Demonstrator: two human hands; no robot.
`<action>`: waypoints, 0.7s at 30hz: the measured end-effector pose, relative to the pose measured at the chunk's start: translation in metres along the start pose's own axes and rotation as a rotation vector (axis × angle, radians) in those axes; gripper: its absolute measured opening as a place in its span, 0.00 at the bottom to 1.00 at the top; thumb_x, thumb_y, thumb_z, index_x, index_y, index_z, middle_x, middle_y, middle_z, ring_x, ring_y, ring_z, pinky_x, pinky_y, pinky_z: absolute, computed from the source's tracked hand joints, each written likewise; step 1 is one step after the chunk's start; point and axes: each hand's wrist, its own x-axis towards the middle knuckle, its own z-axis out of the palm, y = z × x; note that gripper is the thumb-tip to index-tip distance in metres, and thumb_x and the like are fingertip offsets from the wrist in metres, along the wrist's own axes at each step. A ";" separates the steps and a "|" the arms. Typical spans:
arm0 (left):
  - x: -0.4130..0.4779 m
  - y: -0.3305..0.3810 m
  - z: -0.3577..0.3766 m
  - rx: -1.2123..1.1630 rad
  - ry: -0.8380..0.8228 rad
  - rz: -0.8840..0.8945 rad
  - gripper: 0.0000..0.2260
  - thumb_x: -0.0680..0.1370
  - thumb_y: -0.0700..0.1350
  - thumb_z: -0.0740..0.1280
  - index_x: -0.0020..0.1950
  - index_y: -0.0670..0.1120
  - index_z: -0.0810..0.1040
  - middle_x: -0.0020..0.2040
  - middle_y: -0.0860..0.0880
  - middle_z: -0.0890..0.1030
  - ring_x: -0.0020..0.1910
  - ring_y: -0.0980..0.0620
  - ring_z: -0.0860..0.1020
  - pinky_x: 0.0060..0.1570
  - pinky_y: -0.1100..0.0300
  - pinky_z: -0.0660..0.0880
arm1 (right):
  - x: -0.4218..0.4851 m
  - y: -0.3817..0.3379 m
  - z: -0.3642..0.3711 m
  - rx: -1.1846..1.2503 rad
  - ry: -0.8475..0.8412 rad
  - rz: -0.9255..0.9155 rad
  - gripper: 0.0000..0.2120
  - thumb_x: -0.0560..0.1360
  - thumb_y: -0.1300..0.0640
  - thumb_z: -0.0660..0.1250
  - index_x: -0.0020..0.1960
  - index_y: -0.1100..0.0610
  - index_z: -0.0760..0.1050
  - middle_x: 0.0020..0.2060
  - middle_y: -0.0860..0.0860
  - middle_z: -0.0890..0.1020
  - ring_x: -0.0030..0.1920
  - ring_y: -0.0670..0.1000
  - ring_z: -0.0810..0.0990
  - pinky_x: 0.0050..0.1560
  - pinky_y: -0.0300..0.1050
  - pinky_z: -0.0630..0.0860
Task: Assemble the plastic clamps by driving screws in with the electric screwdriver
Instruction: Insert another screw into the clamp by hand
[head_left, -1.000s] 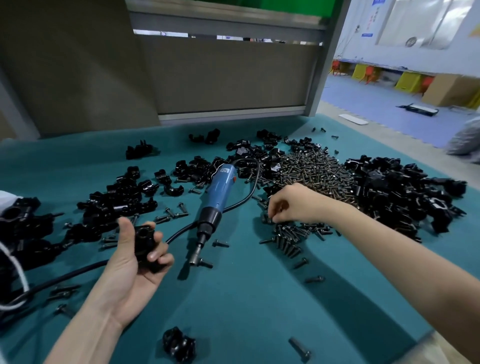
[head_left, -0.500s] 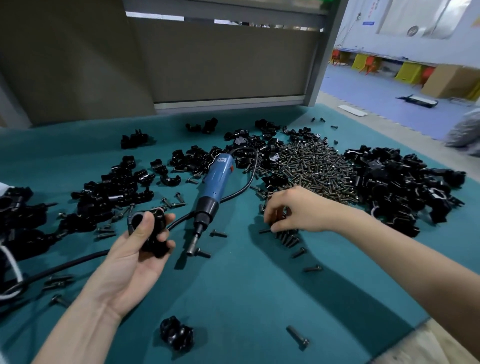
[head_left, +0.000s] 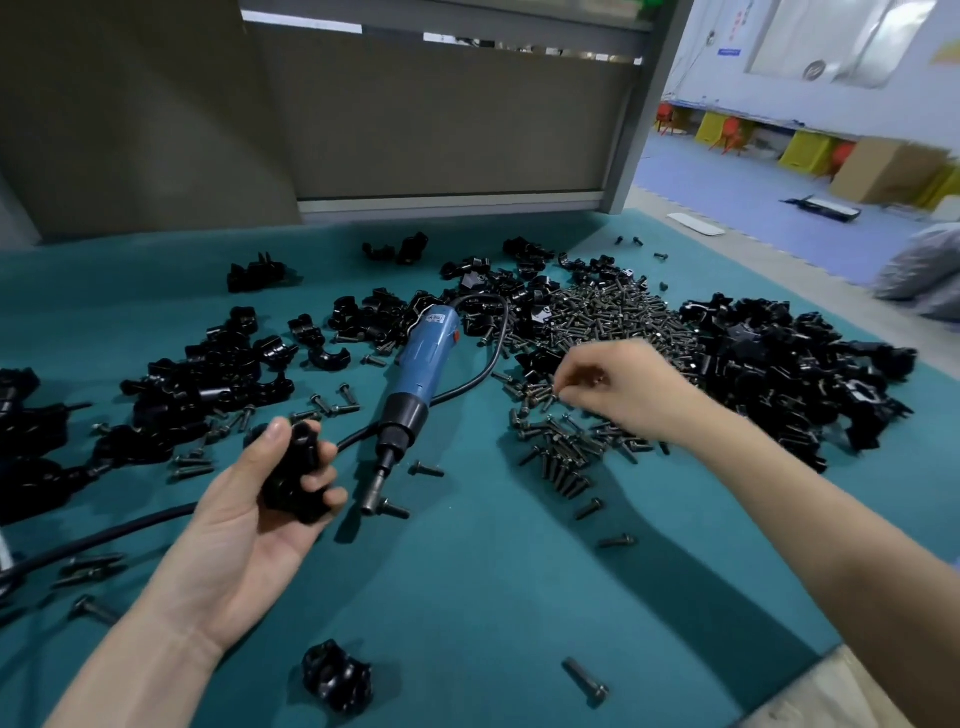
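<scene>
left hand (head_left: 249, 525): palm up, low on the left, fingers (head_left: 318, 481) and thumb wrapped round a black clamp (head_left: 293, 467), so that one's up off the surface and firmly held.
right hand (head_left: 618, 387): reached out over the near edge of the screws, fingers (head_left: 574, 397) curled in with the tips bunched together. Honestly can't tell if there's a screw pinched in there, it's too small to see.
electric screwdriver (head_left: 423, 364): blue body, black nose, lying flat on the teal surface (head_left: 493, 597) between the two hands, nobody touching it. The bit end points toward the camera, just right of the left hand.
screw at the tip (head_left: 396, 510): one screw lying right against the bit end.
cord (head_left: 156, 522): black, loops off the driver's back end, goes under the driver and behind the left hand, then out to the left edge.
screw pile (head_left: 613, 317): big heap toward the back, thinning into a loose scatter (head_left: 561, 457) under the right hand.
clamp parts: one big black heap (head_left: 789, 364) right of the screws, and a looser spread (head_left: 208, 384) on the left with stray screws mixed in.
near edge: a lone clamp (head_left: 336, 674) below the left wrist, and a single screw (head_left: 586, 680) well off to its right.
</scene>
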 end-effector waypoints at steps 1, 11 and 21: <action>0.001 0.000 -0.001 0.001 -0.010 0.008 0.10 0.69 0.51 0.71 0.43 0.46 0.82 0.36 0.49 0.78 0.31 0.57 0.74 0.36 0.63 0.78 | 0.001 0.008 -0.011 -0.010 0.048 0.062 0.05 0.75 0.59 0.70 0.44 0.50 0.78 0.38 0.41 0.79 0.39 0.35 0.76 0.37 0.24 0.70; 0.019 -0.009 -0.022 0.001 -0.079 0.030 0.20 0.57 0.57 0.83 0.42 0.50 0.85 0.39 0.50 0.80 0.31 0.58 0.75 0.40 0.61 0.78 | -0.034 0.029 -0.009 0.006 -0.130 0.292 0.06 0.70 0.60 0.75 0.40 0.54 0.78 0.25 0.46 0.82 0.25 0.44 0.79 0.35 0.32 0.76; 0.002 -0.008 0.004 0.140 -0.034 -0.063 0.13 0.69 0.57 0.69 0.40 0.47 0.83 0.30 0.48 0.74 0.24 0.56 0.66 0.21 0.66 0.66 | -0.047 -0.001 0.009 0.009 -0.054 0.281 0.11 0.72 0.64 0.70 0.51 0.52 0.79 0.35 0.50 0.83 0.35 0.46 0.80 0.45 0.42 0.78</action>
